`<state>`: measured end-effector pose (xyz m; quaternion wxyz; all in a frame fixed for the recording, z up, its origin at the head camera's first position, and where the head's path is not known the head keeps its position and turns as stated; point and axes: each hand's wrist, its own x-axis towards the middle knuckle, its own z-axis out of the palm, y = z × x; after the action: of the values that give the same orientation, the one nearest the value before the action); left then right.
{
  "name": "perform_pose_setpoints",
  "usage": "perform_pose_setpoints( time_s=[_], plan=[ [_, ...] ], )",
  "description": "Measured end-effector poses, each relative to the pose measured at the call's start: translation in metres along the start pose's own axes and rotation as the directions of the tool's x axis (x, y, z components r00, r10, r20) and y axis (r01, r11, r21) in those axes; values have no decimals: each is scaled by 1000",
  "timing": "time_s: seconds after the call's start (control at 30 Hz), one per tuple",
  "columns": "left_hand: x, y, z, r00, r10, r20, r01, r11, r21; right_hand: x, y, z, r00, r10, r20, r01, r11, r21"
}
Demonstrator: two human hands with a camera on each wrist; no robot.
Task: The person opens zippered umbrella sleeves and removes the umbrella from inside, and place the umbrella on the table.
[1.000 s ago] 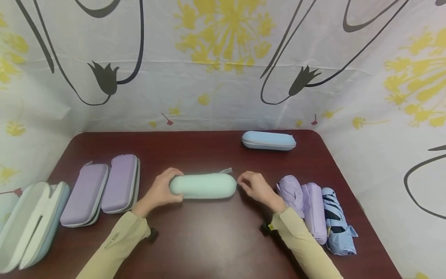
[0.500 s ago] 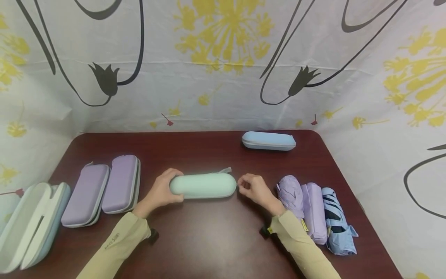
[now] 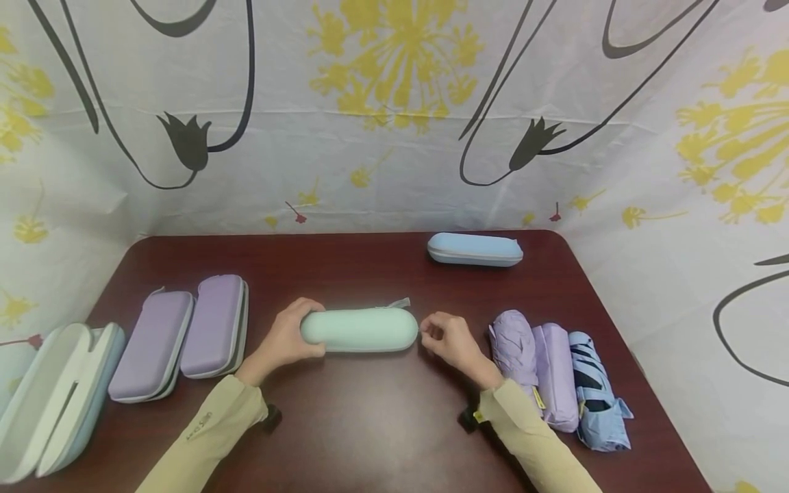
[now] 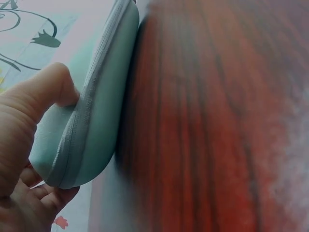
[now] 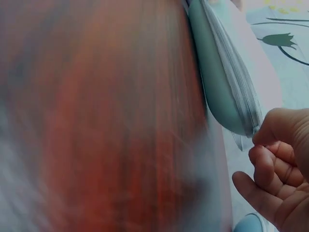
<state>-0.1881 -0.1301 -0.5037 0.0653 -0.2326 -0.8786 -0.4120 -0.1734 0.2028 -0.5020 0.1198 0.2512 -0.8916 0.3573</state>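
A mint green zippered case (image 3: 360, 330) lies lengthwise on the dark red table, its rounded lid uppermost. My left hand (image 3: 291, 333) grips its left end; in the left wrist view the thumb (image 4: 53, 87) presses just above the zipper (image 4: 79, 116) and fingers curl round the end. At the opposite end my right hand (image 3: 453, 342) pinches the zipper pull, which is mostly hidden by the fingertips. The right wrist view shows thumb and forefinger meeting at the end of the zipper track (image 5: 239, 77). A pale strap (image 3: 399, 302) sticks out behind the case.
Two purple cases (image 3: 154, 346) and an opened pale blue case (image 3: 61, 404) lie at the left. A blue case (image 3: 474, 249) sits at the back edge. Two folded purple umbrellas (image 3: 556, 376) and a blue one (image 3: 596, 390) lie beside my right forearm. Patterned cloth (image 3: 394, 137) hangs behind the table.
Hardly anything differs. Both hands keep their places at the two ends of the green case; the right hand and forearm have shifted very slightly.
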Motion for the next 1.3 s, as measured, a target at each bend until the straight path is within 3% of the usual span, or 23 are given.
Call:
perform_pose_setpoints(
  time_s=[0.23, 0.37, 0.5, 0.77, 1.0, 1.13, 1.3],
  plan=[
    [-1, 1, 1, 999, -40, -15, 40, 999, -18, -5, -14, 8, 1000, -12, -16, 13, 998, 63],
    [-2, 2, 0, 997, -72, -12, 72, 997, -25, -5, -20, 12, 998, 27, -56, -25, 999, 48],
    [-4, 3, -3, 995, -94, 24, 95, 995, -28, -4, -21, 14, 995, 80, -64, -77, 996, 47],
    [-11, -1, -18, 993, -76, 86, 81, 995, -55, 0, -21, 11, 989, 148, -11, -147, 987, 60],
    [-16, 6, -12, 989, -150, 21, 150, 989, -14, 0, -23, 14, 984, 155, -86, -151, 987, 54],
    [-19, 12, -7, 980, -196, -34, 196, 981, 3, 0, -27, 20, 985, 104, -137, -95, 993, 72],
    [-22, 19, 2, 965, -253, -66, 253, 967, 3, 2, -34, 28, 987, 88, -136, -78, 994, 80]
  ],
)
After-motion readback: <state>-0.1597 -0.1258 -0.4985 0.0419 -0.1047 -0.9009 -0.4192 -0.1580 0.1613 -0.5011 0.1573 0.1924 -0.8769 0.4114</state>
